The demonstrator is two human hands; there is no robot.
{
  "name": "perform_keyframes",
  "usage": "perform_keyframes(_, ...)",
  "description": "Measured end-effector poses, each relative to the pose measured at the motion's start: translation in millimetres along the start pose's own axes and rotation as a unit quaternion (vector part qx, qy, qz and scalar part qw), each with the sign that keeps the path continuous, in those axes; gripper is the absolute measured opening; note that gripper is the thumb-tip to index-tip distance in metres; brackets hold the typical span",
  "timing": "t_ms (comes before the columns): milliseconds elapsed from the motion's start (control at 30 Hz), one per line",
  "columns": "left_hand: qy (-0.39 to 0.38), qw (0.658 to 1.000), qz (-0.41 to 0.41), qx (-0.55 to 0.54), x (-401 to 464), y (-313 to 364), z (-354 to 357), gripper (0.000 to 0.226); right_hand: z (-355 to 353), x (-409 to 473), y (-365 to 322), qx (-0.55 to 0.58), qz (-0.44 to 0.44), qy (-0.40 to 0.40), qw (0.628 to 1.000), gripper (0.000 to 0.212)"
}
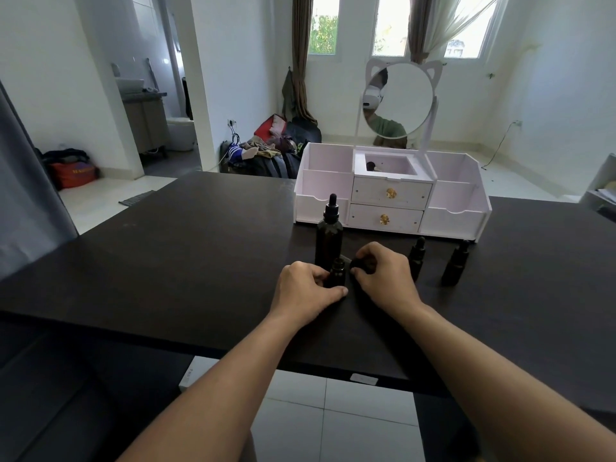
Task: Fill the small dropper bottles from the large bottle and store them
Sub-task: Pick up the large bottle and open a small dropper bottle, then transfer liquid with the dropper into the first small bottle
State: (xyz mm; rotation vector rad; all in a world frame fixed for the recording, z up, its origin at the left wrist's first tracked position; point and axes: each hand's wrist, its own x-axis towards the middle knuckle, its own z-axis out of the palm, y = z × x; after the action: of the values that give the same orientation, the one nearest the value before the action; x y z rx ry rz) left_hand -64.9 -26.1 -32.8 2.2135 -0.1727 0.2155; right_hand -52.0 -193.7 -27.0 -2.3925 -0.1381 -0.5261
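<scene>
Both hands are met at the centre of the dark surface (166, 261). A small dark glass dropper bottle (336, 273) is gripped by the left hand (308, 290), just in front of the tall dark dropper bottle (329, 236), which stands capped at twelve o'clock from it. A black dropper cap (363, 264) appears to be pinched by the curled fingers of the right hand (383, 278), so the small bottle is judged to be open. Two more small capped dropper bottles (416, 256) (456, 263) stand at three o'clock. The white wooden organiser with drawers and a round mirror (393, 198) is set at one o'clock, behind them. Uncapping is judged the step in hand; next, the tall bottle must be opened and liquid carried across.
</scene>
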Motion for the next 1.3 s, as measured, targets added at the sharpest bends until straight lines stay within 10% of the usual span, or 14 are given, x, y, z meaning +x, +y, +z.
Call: perform_keyframes(1300,-0.008,1.0,-0.014,-0.019,-1,0,-2,0.031,-17,72,-70,0.212,0.03,0.016,0.977,0.016)
